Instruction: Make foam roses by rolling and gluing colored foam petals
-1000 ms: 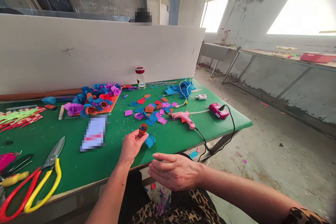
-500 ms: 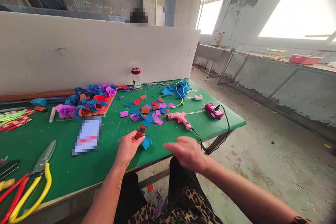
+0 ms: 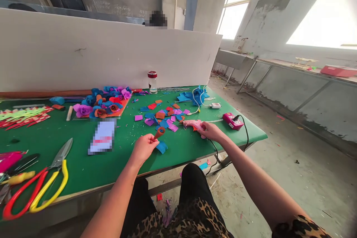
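Note:
My left hand (image 3: 144, 148) pinches a small rolled orange foam bud (image 3: 159, 132) just above the green table (image 3: 83, 163). A blue foam piece (image 3: 161, 147) lies beside that hand. My right hand (image 3: 211, 131) is closed around the handle of the pink glue gun (image 3: 193, 124), which lies on the table near its right end. Loose foam squares (image 3: 163, 116) in blue, purple, orange and red are scattered between the two hands and the white partition. Finished foam roses (image 3: 103, 103) are heaped at the back left.
Large shears with red and yellow handles (image 3: 36, 189) lie at the front left. A pink power strip (image 3: 233, 121) with a black cable sits by the right edge. A small glass jar (image 3: 152, 82) stands against the white partition (image 3: 111, 55). Strips of coloured paper (image 3: 22, 116) lie far left.
My right hand went from below the table edge up and forward onto the glue gun and closed on it. My left hand kept hold of the orange bud and tilted it.

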`<state>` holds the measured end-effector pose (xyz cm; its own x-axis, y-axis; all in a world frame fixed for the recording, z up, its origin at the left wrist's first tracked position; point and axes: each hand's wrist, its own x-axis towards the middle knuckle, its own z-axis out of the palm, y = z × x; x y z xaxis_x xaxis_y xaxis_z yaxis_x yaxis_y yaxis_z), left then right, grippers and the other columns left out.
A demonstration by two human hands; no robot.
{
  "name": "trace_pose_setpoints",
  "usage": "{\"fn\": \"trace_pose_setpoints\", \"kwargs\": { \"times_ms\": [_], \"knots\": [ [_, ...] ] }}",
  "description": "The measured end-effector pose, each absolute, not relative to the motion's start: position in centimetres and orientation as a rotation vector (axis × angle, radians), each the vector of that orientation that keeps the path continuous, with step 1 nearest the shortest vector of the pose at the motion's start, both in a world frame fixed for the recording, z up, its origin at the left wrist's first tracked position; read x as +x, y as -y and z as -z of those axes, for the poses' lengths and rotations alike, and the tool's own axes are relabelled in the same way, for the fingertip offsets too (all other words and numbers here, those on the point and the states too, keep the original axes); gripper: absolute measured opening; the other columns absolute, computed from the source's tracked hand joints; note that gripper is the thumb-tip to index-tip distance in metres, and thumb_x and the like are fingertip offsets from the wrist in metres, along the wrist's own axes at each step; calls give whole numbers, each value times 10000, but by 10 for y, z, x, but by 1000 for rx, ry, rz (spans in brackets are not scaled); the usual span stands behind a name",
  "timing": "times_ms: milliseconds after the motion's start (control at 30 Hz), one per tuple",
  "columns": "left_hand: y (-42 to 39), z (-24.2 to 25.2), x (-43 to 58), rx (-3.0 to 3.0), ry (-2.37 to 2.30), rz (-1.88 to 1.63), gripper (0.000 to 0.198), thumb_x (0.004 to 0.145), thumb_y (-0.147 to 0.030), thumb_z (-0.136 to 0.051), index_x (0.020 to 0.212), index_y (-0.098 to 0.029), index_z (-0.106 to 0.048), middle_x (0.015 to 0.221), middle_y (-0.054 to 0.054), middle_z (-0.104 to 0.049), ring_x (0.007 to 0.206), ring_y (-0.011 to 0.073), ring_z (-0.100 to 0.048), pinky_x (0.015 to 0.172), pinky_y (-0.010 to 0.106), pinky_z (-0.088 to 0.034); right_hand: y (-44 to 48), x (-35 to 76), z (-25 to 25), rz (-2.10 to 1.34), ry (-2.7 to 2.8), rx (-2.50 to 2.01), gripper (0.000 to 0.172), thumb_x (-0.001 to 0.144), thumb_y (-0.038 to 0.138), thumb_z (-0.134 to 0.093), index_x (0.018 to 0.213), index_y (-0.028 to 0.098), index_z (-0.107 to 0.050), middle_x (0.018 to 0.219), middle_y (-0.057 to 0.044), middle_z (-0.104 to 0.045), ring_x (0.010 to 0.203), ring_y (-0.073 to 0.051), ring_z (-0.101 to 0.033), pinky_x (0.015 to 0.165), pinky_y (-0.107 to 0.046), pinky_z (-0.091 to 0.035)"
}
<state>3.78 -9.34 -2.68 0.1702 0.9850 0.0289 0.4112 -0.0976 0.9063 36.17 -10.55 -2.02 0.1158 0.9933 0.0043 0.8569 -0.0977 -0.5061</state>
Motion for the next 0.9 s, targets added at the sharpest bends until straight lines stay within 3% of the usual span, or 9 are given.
{"fn": "trace_pose_setpoints", "kwargs": {
  "times_ms": [167, 300, 400, 500, 567, 633, 767, 833, 900],
  "knots": [
    [92, 26, 36, 1608, -1351, -878, 282, 593, -393, -708, 775, -184, -658, 515, -44, -610, 519, 153, -564, 583, 265, -394, 106, 362, 13, -640, 1713, -1855, 341, 823, 499, -574, 678, 210, -468, 539, 31, -566, 522, -125, -504, 501, -242, -297],
    [90, 25, 36, 1613, -1327, -848, 245, 556, -379, -734, 671, -183, -641, 551, -15, -647, 558, 172, -600, 581, 273, -403, 127, 354, 3, -891, 1316, -1561, 367, 778, 550, -621, 822, 192, -553, 549, 64, -505, 510, -104, -460, 515, -230, -397],
    [89, 23, 36, 1602, -1322, -824, 206, 545, -352, -722, 627, -185, -635, 555, -7, -647, 569, 177, -604, 574, 271, -400, 150, 340, -2, -1121, 1081, -1318, 340, 760, 483, -684, 878, 181, -577, 668, 22, -587, 586, -111, -538, 573, -237, -493],
    [91, 22, 36, 1597, -1344, -837, 172, 548, -335, -707, 602, -183, -648, 558, -2, -650, 570, 178, -597, 572, 270, -402, 170, 324, 3, -1422, 932, -1166, 255, 775, 371, -686, 914, 176, -600, 761, -20, -638, 588, -114, -572, 504, -216, -486],
    [93, 21, 36, 1634, -1378, -853, 143, 566, -325, -688, 574, -187, -652, 563, 0, -654, 569, 174, -588, 566, 267, -388, 178, 314, 13, -1594, 810, -1146, 221, 830, 379, -633, 865, 162, -606, 687, -17, -610, 528, -105, -550, 465, -210, -475],
    [96, 19, 37, 1672, -1409, -862, 126, 586, -314, -668, 555, -193, -656, 564, 0, -657, 568, 172, -578, 560, 265, -370, 184, 306, 22, -1727, 719, -1136, 292, 890, 423, -567, 802, 147, -607, 626, -14, -576, 495, -97, -528, 462, -207, -478],
    [99, 17, 37, 1691, -1449, -842, 109, 598, -296, -654, 553, -197, -664, 569, 7, -660, 580, 179, -575, 555, 266, -356, 194, 299, 26, -1753, 760, -1036, 265, 892, 414, -585, 925, 154, -622, 737, -42, -645, 545, -110, -575, 500, -223, -517],
    [99, 18, 37, 1699, -1464, -849, 104, 601, -286, -650, 547, -198, -661, 572, 9, -656, 589, 180, -573, 553, 263, -352, 199, 300, 19, -1701, 871, -1019, 326, 876, 425, -612, 1073, 164, -609, 847, -69, -687, 534, -113, -575, 450, -219, -483],
    [99, 20, 37, 1698, -1462, -871, 102, 603, -279, -651, 539, -200, -655, 568, 5, -650, 587, 176, -566, 547, 258, -346, 203, 300, 11, -1641, 1016, -1070, 393, 888, 455, -607, 1148, 160, -595, 828, -68, -694, 480, -96, -526, 408, -205, -419]
  ]
}}
